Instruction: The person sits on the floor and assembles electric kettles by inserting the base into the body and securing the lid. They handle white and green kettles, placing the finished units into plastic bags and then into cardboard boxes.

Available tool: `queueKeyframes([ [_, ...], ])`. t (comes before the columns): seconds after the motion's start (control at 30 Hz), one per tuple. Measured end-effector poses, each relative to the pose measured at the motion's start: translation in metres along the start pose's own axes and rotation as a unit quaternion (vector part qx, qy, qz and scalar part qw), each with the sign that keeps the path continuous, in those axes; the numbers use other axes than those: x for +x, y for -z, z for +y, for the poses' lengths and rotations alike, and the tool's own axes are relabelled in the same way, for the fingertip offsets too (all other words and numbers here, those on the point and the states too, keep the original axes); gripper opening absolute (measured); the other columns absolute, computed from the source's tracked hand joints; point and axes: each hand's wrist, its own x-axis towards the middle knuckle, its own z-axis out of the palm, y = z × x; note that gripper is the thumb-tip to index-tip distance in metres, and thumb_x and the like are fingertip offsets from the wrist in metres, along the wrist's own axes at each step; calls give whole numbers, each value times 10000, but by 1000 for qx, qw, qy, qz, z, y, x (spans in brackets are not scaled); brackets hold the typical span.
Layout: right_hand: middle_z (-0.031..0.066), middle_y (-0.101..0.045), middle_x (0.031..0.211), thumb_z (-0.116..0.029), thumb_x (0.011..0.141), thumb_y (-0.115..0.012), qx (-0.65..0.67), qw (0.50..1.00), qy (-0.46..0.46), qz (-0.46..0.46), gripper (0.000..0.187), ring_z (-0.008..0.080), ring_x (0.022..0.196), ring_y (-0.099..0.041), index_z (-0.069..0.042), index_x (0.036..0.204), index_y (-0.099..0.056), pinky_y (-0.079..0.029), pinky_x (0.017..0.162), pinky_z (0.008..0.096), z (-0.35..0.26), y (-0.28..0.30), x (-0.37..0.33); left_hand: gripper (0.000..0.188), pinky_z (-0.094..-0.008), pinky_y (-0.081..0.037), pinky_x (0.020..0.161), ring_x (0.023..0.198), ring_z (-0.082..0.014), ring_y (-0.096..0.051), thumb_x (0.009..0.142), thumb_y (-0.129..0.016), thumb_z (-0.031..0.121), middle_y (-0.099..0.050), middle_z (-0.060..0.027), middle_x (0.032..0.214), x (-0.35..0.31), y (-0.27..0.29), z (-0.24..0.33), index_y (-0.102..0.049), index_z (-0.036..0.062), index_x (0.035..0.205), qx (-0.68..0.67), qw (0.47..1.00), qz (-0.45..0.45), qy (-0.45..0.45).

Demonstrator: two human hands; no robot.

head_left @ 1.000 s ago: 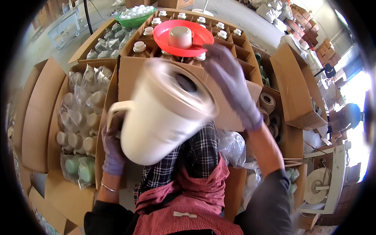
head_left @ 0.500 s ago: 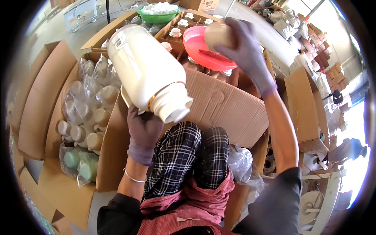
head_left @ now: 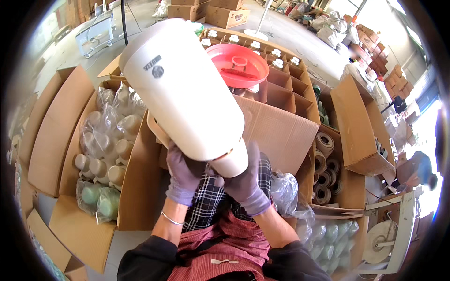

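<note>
Clock read from the middle of the jug. Half a second ago my right hand had the cup up over the red tray; now it's down at 5 o'clock, over the jug's neck, which showed bare then. Jug label has rolled into view. Left hand is still on the jug, at 6 o'clock by the handle. Both hands gloved: left closed on the jug, its exact finger wrap hidden; right closed around the cup.

Around: tray at 2 o'clock, small red piece inside, sitting on bottles in the divided carton. Carton of bagged beige-topped jugs at 8, pale green bagged pieces just below those. Clear plastic bag between 4 and 5, carton of rolls at 4. Jug's body blocks part of the divided carton and most of the green bowl at 12. My plaid trousers are under the hands.

Jug is above my lap, tilted, long axis 11 to 5: base at 11, neck and cup toward 5, handle on the 7–8 side.
</note>
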Motion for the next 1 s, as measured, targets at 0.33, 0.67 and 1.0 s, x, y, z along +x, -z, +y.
queueKeyframes([
  [0.33, 162, -445, 1443, -614, 930, -478, -244, 962, 94, 75, 777, 339, 1324, -455, -97, 1489, -325, -364, 1113, 461, 20, 34, -30, 555, -487, -479, 1005, 1183, -357, -587, 875, -680, 366, -590, -176, 1323, -65, -10, -36, -584, 36, 1311, 227, 958, 50, -167],
  [0.67, 146, -671, 925, -639, 964, -333, -161, 981, -103, 16, 675, 248, 713, -668, -49, 1229, -525, -550, 526, 327, 27, 14, -23, 574, -428, -475, 1018, 1237, -296, -545, 933, -633, 356, -534, -148, 1391, -68, 32, -60, -483, 52, 1396, 257, 960, -61, -89],
  [1.0, 157, -713, 952, -284, 869, -656, -883, 389, 260, 47, 264, 337, 904, -689, -64, 1007, -698, -554, 793, 422, -147, -51, 166, 467, -382, -482, 921, 1054, -265, -622, 1002, -486, 375, -632, -148, 1179, -92, 131, -72, -554, 7, 1282, 21, 967, -39, 251],
])
